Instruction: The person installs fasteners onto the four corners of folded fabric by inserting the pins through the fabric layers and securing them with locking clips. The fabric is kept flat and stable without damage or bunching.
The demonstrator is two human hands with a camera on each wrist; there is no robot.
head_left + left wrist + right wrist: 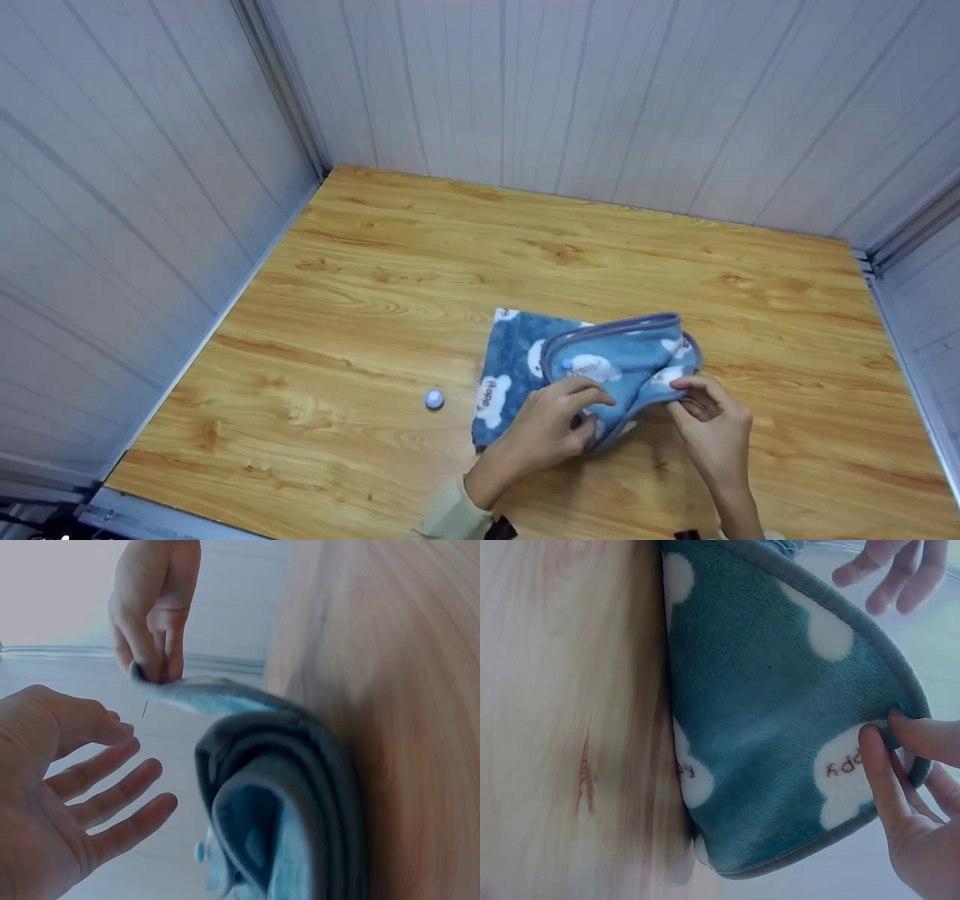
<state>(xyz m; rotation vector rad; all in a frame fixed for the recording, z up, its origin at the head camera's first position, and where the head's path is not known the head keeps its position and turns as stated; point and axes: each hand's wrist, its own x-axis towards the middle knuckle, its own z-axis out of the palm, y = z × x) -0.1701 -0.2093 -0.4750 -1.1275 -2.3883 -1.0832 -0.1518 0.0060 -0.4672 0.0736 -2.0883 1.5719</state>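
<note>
A blue fleece cloth with white bear-like prints, some lettered, and a grey bound edge lies folded on the table. Its right part is lifted and bunched, and the layers show as a curl in the left wrist view. My right hand pinches the cloth near a corner between thumb and fingers, holding that flap up off the wood. My left hand hovers at the near side of the folds, fingers apart and loosely bent with nothing between them. A small light-blue knob shows on the cloth.
A small round lilac-and-white piece sits on the wooden table, left of the cloth. White panel walls enclose the table at the back and both sides.
</note>
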